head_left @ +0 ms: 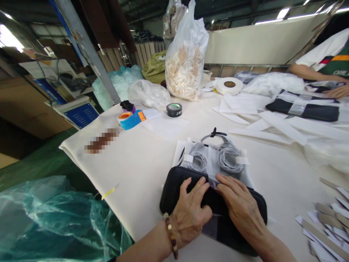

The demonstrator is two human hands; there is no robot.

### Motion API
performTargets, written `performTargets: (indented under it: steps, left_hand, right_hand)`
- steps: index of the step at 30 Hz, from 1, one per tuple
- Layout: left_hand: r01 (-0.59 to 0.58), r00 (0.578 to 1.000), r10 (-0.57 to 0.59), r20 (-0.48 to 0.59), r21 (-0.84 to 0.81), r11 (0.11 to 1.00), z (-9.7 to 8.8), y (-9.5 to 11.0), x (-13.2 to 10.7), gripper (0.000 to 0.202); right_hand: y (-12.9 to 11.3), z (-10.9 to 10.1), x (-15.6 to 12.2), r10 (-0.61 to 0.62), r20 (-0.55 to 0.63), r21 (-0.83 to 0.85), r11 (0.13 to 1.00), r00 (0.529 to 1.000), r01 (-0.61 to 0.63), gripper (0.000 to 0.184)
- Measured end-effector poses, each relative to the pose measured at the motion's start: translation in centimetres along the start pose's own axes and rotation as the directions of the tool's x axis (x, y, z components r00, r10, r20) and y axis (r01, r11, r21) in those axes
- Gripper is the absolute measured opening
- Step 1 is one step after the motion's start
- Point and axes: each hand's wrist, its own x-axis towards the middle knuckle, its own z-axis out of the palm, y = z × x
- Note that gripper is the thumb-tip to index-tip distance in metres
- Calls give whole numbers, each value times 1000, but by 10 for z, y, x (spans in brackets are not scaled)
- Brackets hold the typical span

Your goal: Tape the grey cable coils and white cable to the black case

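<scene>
A black zip-edged bag (pixel 174 193) lies on the table in front of me. My left hand (pixel 192 205), with a beaded bracelet on its wrist, rests on the bag's upper face, fingers spread and thumb bent. My right hand (pixel 242 203) lies on the same face, fingers stretched out flat, their tips by a clear plastic strip (pixel 212 163). Behind the bag, two coiled straps in clear wrap (pixel 197 160) sit side by side with white paper bands round them. A black tie (pixel 215 133) sticks up above the coils. What lies under my palms is hidden.
Left of centre are a blue tape roll (pixel 132 120) and a black tape roll (pixel 174 110). A tall plastic bag of scraps (pixel 187 58) stands behind. Paper strips (pixel 272 125) and a wrapped black bag (pixel 302 105) lie at right, near a co-worker's arm (pixel 308 71). Cut strips (pixel 327 225) lie lower right.
</scene>
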Motion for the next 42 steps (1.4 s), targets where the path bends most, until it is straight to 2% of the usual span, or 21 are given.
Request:
performTargets:
  steps: [4, 11, 18, 23, 27, 30, 37, 42]
  left_hand:
    - [-15, 1000, 16, 22, -46, 999, 6, -6, 6, 17]
    - [63, 980, -42, 193, -106, 992, 13, -10, 6, 8]
    - [77, 992, -73, 103, -39, 996, 17, -11, 13, 18]
    - [89, 992, -86, 95, -36, 995, 20, -13, 13, 18]
    - [105, 991, -100, 87, -58, 993, 22, -13, 12, 22]
    - [161, 985, -154, 79, -90, 983, 22, -12, 13, 25]
    - [215, 977, -215, 16, -117, 970, 24, -7, 16, 26]
    - [262, 965, -258, 53, -136, 955, 23, -5, 18, 24]
  right_hand:
    - [5, 8, 3, 60, 8, 51, 997, 998, -61, 19]
    - [6, 5, -2, 60, -8, 154, 986, 998, -59, 21]
    - [-2, 0, -6, 19, -75, 225, 974, 997, -2, 20]
    - [-11, 0, -3, -4, -102, 277, 960, 995, 32, 20]
    - [-17, -3, 2, 59, -86, 313, 949, 995, -29, 20]
    - [-19, -7, 5, 114, -74, 337, 938, 991, -82, 20]
    - [-18, -11, 4, 57, -35, 343, 939, 998, -42, 20]
    - [-21, -13, 2, 84, 6, 356, 931, 996, -81, 20]
